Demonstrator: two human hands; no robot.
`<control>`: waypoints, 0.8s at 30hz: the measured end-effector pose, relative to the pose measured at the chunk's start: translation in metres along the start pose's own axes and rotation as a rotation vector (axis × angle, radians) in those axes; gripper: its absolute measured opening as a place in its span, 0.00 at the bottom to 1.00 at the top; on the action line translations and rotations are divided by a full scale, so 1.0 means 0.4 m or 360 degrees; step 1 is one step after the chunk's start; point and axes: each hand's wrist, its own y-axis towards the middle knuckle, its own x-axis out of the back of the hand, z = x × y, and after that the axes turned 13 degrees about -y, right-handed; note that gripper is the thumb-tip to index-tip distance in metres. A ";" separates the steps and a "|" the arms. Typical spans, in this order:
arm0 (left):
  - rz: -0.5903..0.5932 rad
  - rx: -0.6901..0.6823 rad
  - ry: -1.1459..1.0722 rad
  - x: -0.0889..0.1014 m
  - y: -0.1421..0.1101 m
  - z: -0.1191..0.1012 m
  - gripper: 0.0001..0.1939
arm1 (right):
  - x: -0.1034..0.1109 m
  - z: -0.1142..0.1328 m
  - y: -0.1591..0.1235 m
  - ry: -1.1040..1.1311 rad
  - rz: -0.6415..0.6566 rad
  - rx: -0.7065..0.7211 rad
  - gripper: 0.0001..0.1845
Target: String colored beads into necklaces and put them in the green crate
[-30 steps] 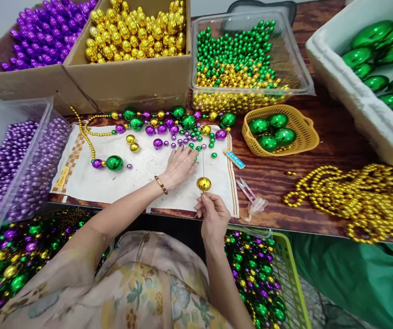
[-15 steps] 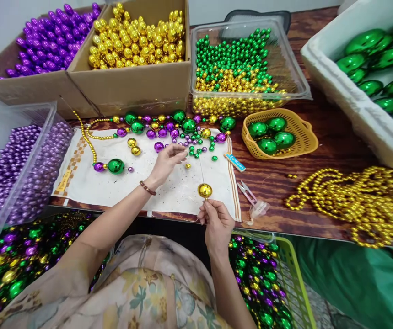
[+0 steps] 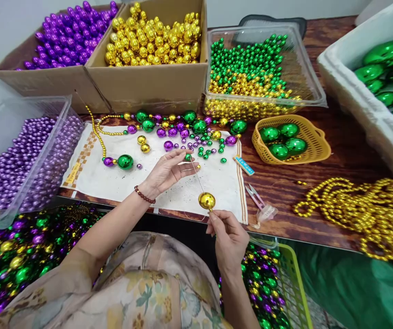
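My left hand [image 3: 169, 172] pinches a small green bead [image 3: 188, 157] over the white towel [image 3: 114, 183], at the upper tip of a thin needle [image 3: 199, 177]. Lower on that needle sits a large round gold bead [image 3: 206, 200]. Just below the gold bead, my right hand [image 3: 229, 237] grips the needle's lower end between thumb and fingers. A thin thread loops off near the towel's front edge. Small loose green beads [image 3: 201, 151] lie beyond my left hand, and two gold beads [image 3: 144, 148] rest to its left.
A strand with a green bead [image 3: 125, 162] crosses the towel's left. Boxes of purple [image 3: 69, 41] and gold beads [image 3: 155, 39] stand behind. An orange basket [image 3: 314, 148], thread snips [image 3: 255, 195] and gold bead strings [image 3: 361, 214] lie right. A purple-bead tub [image 3: 21, 160] stands left.
My left hand has picked up a small green bead and brought it to the needle's tip. My right hand holds the needle slightly lower in the view, which has shifted a little.
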 end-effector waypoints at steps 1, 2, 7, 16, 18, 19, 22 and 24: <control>0.0001 -0.0011 -0.0005 0.001 -0.001 -0.001 0.08 | 0.002 0.000 -0.001 -0.0011 0.0011 0.0012 0.10; -0.0002 -0.0020 -0.0005 0.002 -0.002 -0.001 0.08 | 0.003 0.001 -0.001 -0.0022 0.0022 0.0019 0.11; 0.0000 -0.0002 0.0050 0.013 -0.003 -0.002 0.10 | 0.009 0.002 -0.008 -0.0060 0.0016 -0.0012 0.11; -0.0008 -0.0061 0.0217 0.024 -0.024 0.000 0.17 | -0.030 -0.002 0.000 0.0042 0.0087 -0.0172 0.14; -0.0035 -0.0051 0.0278 0.028 -0.034 0.006 0.16 | -0.048 0.000 0.015 0.0117 0.0150 -0.0209 0.14; -0.0042 -0.0049 0.0309 0.030 -0.039 0.011 0.15 | -0.057 0.001 0.023 0.0160 0.0187 -0.0225 0.14; -0.0048 -0.0021 0.0358 0.039 -0.055 0.032 0.13 | -0.078 0.001 0.041 0.0250 0.0290 -0.0274 0.16; -0.0066 0.0013 0.0332 0.046 -0.066 0.047 0.13 | -0.086 -0.003 0.046 0.0265 0.0316 -0.0289 0.16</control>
